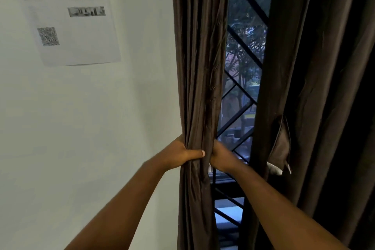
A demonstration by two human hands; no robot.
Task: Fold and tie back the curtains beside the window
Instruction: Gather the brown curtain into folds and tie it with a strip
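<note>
Left hand [181,155] and right hand [221,158] clasp the left curtain [200,67] from opposite sides at the same height. The left thumb lies across the front of the cloth, with the fingers hidden behind it. The right hand wraps the edge nearer the window [242,107], its fingers also out of sight behind the folds. Between the two palms the cloth is squeezed into a narrow bunch of pleats. That looks like the point of the hold: to keep the folds stacked and tight so a tie can go round them.

Above the hands the curtain hangs straight and gathered; below them it falls loose. A small pale tab shows just under the right hand, and what it belongs to I cannot tell.

To the right of the right hand, across the gap of glass, the right curtain [316,87] hangs ungathered. A strap [281,148] with pale ends dangles against its near edge, level with the hands and apart from them, probably a tie-back.

Beyond the hands, the dark grille [246,48] crosses the window in diagonals, with trees outside. Left of the left hand is the pale wall [81,128], with a printed sheet [77,30] stuck up high.

By my reckoning the folding of this side is about done, and the tying has not begun.
</note>
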